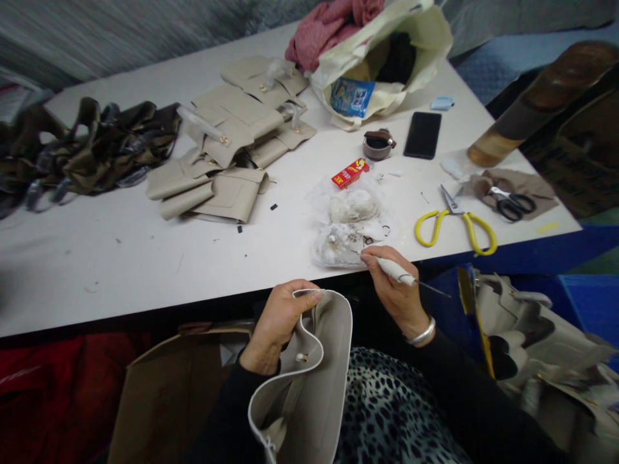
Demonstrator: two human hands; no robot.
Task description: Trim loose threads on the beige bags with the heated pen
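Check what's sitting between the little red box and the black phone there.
In the head view, a small round grey-brown item lies between the red box and the black phone; its exact kind is unclear.

The pale beige bag (326, 370) is tilted with its mouth open, one side of its rim bent into a wavy curve and the other smoother; a small metal fitting (302, 357) shows on the wavy side. It is just off the near edge of the white table (300, 222). The slim white-handled tool (396, 271) slants across that edge, a thin dark rod extending from its lower end.
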